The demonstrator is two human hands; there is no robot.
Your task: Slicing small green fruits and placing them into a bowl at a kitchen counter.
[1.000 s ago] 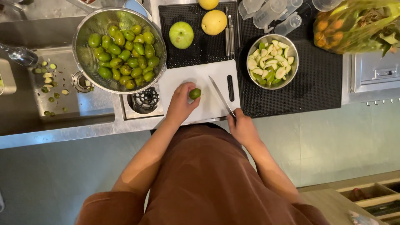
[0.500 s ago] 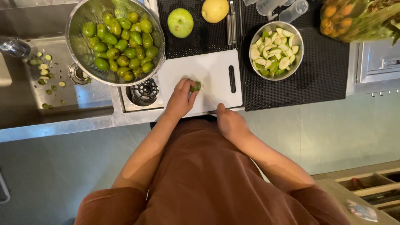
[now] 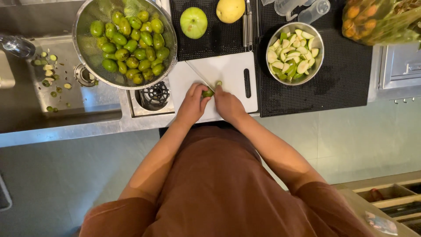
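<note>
Smooth white plastic cutting board (image 3: 228, 72). Left hand (image 3: 192, 103) pinches a small green fruit (image 3: 208, 93) at the board's near edge. Right hand (image 3: 228, 104) is closed around a knife (image 3: 199, 77), its thin steel blade angled across the fruit between both hands.

Clear fruit bag (image 3: 380, 19), top right
</note>
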